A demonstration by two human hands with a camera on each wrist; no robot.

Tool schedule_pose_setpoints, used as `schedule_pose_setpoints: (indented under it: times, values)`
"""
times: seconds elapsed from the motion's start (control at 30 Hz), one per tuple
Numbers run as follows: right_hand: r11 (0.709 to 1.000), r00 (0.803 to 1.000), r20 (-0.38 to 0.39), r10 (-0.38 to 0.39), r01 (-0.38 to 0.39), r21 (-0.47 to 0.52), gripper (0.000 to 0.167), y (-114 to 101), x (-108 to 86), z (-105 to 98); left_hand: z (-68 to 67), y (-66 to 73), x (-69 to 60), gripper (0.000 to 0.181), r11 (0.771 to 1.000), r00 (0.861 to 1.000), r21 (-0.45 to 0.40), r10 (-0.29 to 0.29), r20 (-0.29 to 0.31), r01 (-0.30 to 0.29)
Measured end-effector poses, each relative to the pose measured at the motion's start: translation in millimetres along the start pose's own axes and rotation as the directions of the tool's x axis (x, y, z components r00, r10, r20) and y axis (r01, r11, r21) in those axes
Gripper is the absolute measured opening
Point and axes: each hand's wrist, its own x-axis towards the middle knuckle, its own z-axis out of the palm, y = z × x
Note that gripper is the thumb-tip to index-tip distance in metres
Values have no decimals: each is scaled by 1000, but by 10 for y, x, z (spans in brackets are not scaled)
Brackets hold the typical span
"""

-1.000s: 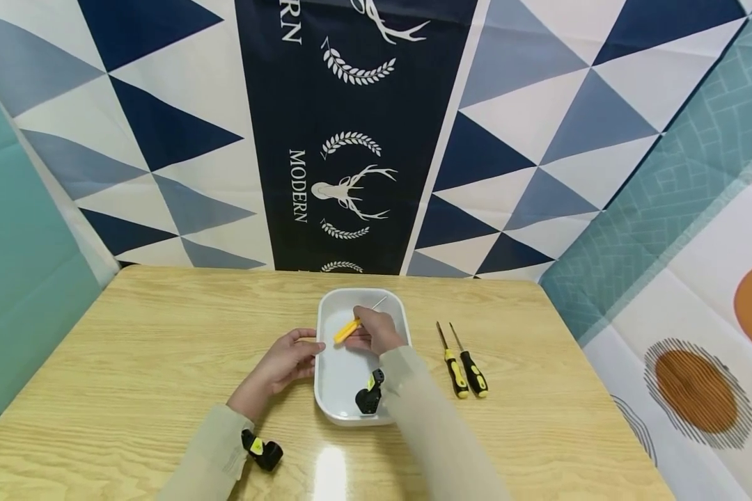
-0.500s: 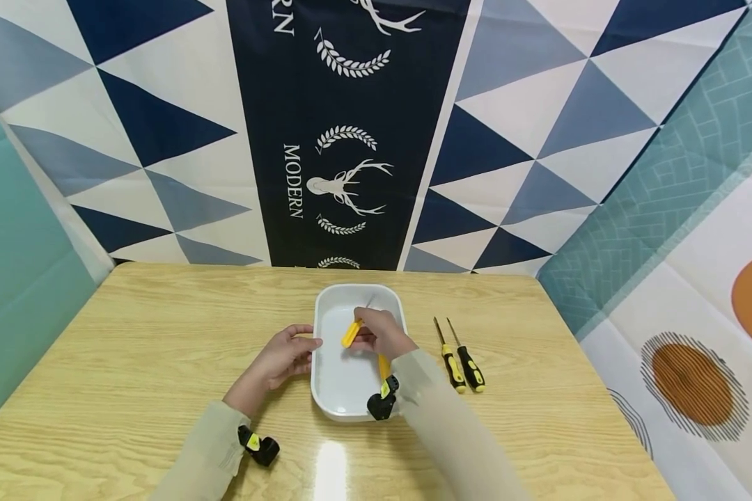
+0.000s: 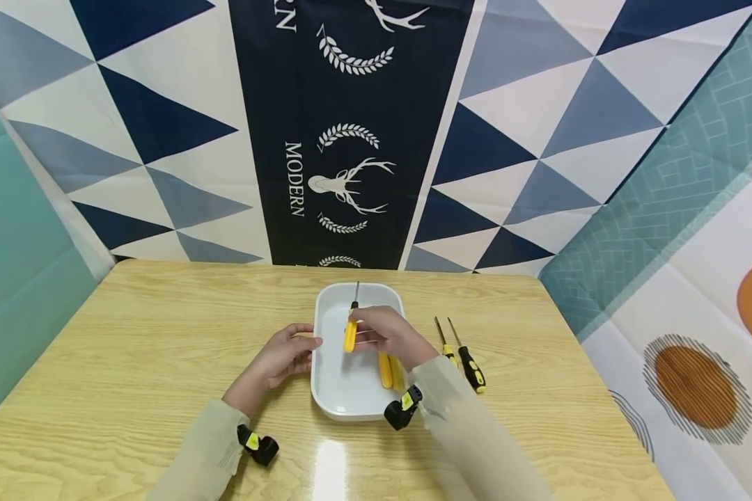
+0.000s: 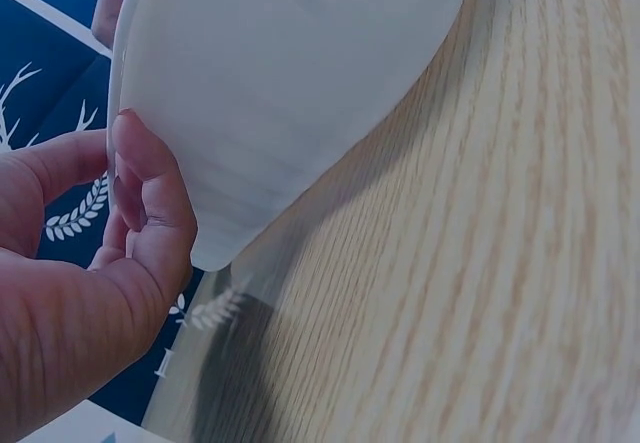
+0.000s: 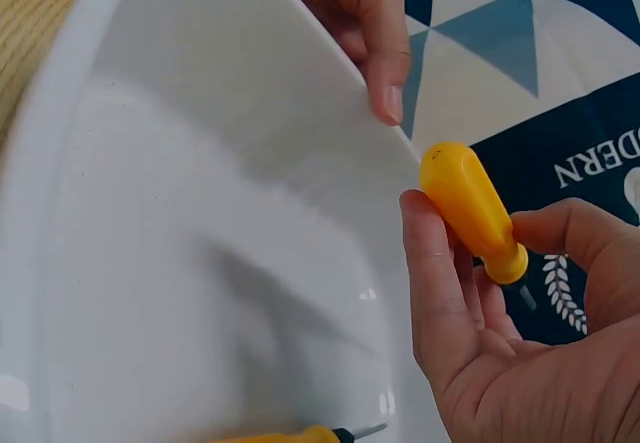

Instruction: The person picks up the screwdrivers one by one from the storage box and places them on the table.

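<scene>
Between thumb and fingers my right hand (image 3: 391,330) pinches a yellow-handled screwdriver (image 3: 350,336), raised over the white tray (image 3: 338,396), its thin shaft toward the back. In the right wrist view the held yellow handle (image 5: 468,203) is between the fingertips of my right hand (image 5: 530,353). My left hand (image 3: 283,358) grips the tray's left rim; in the left wrist view my left hand (image 4: 110,273) has its thumb against the tray wall (image 4: 270,83). Yellow handles (image 3: 385,370) lie inside the tray at the right, partly behind my right wrist.
Right of the tray, two black-and-yellow screwdrivers lie on the wooden table (image 3: 194,334): one (image 3: 473,370) shows fully, the other (image 3: 449,353) is partly covered by my right sleeve. Patterned cloth (image 3: 338,104) hangs beyond the table's back edge.
The held screwdriver has turned from slanting right to nearly straight toward the back. My right wrist has shifted right, uncovering yellow handles in the tray. My left hand keeps its grip on the rim.
</scene>
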Motion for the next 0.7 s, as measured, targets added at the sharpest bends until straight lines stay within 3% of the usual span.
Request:
schedule_pose_setpoints:
  times: [0.43,0.7]
  values:
    - [999,988,148,-37,42,-34,27,21,-103,-229,-15,-10,9,49,1000,999,-15,18,29,-18]
    - [996,980,180,-89,83,45,46,65,-198,-386,-17,-28,22,48,999,999,-28,23,34,-22]
